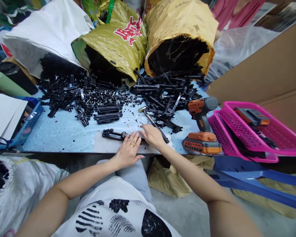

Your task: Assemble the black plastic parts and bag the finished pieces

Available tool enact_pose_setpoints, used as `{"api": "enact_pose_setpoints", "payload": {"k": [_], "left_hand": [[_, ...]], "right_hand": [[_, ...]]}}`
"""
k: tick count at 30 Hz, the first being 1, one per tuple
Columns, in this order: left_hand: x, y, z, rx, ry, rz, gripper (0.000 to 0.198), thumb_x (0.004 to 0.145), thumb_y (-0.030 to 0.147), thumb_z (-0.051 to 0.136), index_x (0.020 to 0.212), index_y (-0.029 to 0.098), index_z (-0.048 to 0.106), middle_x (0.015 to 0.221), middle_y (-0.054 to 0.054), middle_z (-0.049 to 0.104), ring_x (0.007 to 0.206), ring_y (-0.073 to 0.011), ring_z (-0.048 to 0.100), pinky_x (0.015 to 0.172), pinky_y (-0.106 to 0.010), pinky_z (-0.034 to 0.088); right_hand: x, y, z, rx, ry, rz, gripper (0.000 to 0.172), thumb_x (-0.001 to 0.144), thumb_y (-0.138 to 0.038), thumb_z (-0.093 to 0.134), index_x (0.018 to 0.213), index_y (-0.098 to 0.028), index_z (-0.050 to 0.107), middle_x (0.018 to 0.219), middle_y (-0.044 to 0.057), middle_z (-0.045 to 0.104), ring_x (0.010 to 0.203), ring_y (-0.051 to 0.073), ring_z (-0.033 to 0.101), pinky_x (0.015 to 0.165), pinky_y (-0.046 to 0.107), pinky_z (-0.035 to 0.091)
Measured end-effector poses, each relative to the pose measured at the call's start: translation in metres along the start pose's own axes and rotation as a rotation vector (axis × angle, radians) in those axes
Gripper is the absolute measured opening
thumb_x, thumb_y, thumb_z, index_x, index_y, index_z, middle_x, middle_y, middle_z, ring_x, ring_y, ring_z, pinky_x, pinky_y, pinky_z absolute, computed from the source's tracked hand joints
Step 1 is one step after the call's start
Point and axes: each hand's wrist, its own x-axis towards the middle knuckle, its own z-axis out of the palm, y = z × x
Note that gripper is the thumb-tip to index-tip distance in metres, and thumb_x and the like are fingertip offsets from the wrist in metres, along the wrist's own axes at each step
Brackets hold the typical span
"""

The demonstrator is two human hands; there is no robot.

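Observation:
A long, narrow black part (113,134) lies near the table's front edge, its left end bare and its right end under both hands. Across it, with fingers stretched out and thumb apart, rests my left hand (128,148), which wears a ring. My right hand (151,135) is closed over the part's right end, its fingers bent; their exact hold is partly hidden. Just beyond the right hand lies a hammer (150,118), its head to the left and its dark grip (164,136) beside the wrist. Several similar black parts (108,113) are stacked behind the left hand.
Black pieces and small metal pins (113,96) are heaped across the back, before white (49,29), olive (113,42) and yellow (182,23) sacks. A cordless drill (201,126) stands right, by pink baskets (251,153). A blue basket (34,120) sits left. Another person's sleeve (227,13) shows behind.

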Motion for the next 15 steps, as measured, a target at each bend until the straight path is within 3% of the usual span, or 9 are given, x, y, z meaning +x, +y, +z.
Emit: {"api": "enact_pose_setpoints", "payload": {"k": [2,4,8,15], "left_hand": [[0.006,0.010,0.018,0.034,-0.039,-0.011,0.083,0.086,0.062,0.037,0.142,0.001,0.024,0.150,-0.023,0.017,0.142,-0.0309,0.003,0.114,-0.051,0.010],[0.012,0.015,0.030,0.068,-0.081,-0.018,0.093,0.083,0.068,0.036,0.142,-0.001,0.021,0.150,-0.024,0.014,0.141,-0.0311,0.003,0.115,-0.049,0.009],[0.017,0.021,0.039,0.152,-0.129,-0.031,0.104,0.077,0.070,0.045,0.142,-0.007,0.017,0.149,-0.027,0.012,0.141,-0.0340,0.005,0.116,-0.045,0.009],[0.019,0.028,0.044,0.220,-0.144,-0.054,0.105,0.074,0.063,0.057,0.142,-0.007,0.018,0.149,-0.028,0.013,0.141,-0.0346,0.004,0.116,-0.047,0.009]], "right_hand": [[-0.002,0.013,0.005,-0.100,0.119,0.250,0.039,0.096,-0.039,0.031,0.111,-0.011,0.053,0.107,0.017,0.058,0.101,0.026,0.050,0.077,0.032,0.036],[-0.003,0.025,0.014,-0.185,0.140,0.409,0.032,0.095,-0.031,0.033,0.105,-0.009,0.054,0.102,0.018,0.057,0.097,0.028,0.050,0.075,0.034,0.036],[-0.001,0.035,0.032,-0.231,0.127,0.478,0.030,0.093,-0.013,0.026,0.104,-0.009,0.053,0.099,0.017,0.056,0.089,0.024,0.053,0.072,0.033,0.035],[0.001,0.026,0.025,-0.107,0.166,0.514,0.036,0.095,-0.031,0.030,0.108,-0.007,0.054,0.100,0.020,0.055,0.085,0.023,0.056,0.068,0.030,0.036]]}}
